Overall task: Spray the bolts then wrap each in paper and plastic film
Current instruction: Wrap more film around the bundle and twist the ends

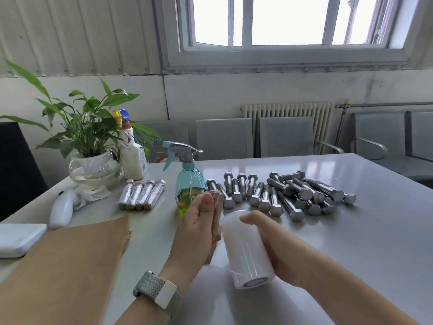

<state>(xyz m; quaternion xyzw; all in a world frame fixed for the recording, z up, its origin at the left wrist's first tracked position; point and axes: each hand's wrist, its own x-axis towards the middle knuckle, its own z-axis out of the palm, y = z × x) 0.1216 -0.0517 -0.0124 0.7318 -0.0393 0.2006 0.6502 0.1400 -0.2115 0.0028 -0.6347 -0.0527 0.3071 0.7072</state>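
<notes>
The left hand [199, 228] has its fingers [207, 202] curled round a paper-wrapped bolt [216, 221], which stands tilted on the counter [351, 242], its top end showing above the fingertips and its near end hidden under the palm. A watch [159, 289] with a grey woven band sits on that wrist. Just right of the bolt, the right hand [276, 245] grips a white film roll [246, 249] from the right side, the thumb lying over its far end, the other fingers hidden behind it. The roll lies tilted, its core end facing near. A thin clear sheet seems to run from the roll toward the bolt, though it is hard to make out.

Just beyond the left hand stands a teal spray bottle [188, 186] with yellow-green liquid at the bottom. To its right a heap of bare steel bolts [281, 193] spreads over the counter. To its left lie 4 wrapped bolts [141, 195] side by side. Brown paper [77, 266] covers the near left. Farther left lie a white pad [18, 238] and a white handheld device [62, 209], with crumpled tissue [93, 194] beside it. At the far left corner stand a plant [89, 137] in a glass bowl and a white cleaner bottle [133, 158].

The counter is pale grey and glossy, mirroring the window [288, 22] above. Beyond it stand grey metal chairs [257, 137], a white radiator [288, 111] and a pale wall.
</notes>
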